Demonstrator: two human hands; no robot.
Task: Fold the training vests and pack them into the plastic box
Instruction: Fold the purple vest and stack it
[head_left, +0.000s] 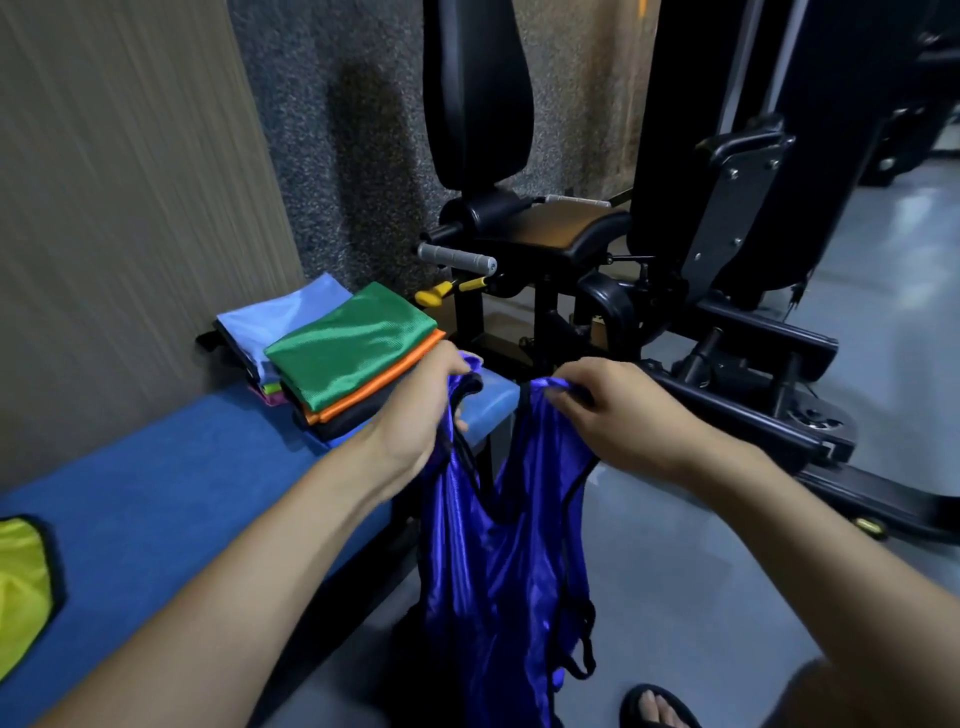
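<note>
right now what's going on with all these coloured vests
A person is holding up a blue vest by its shoulder straps, left hand on one strap and right hand on the other, so it hangs unfolded beside the blue bench. On the bench's far end sit folded vests, a green one on top. A yellow vest lies unfolded at the near end. No plastic box is in view.

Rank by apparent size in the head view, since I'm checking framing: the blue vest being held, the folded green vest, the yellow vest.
1. blue vest, though it is nearest the camera.
2. green vest.
3. yellow vest, cut off by the frame edge, so its true extent is unclear.
</note>
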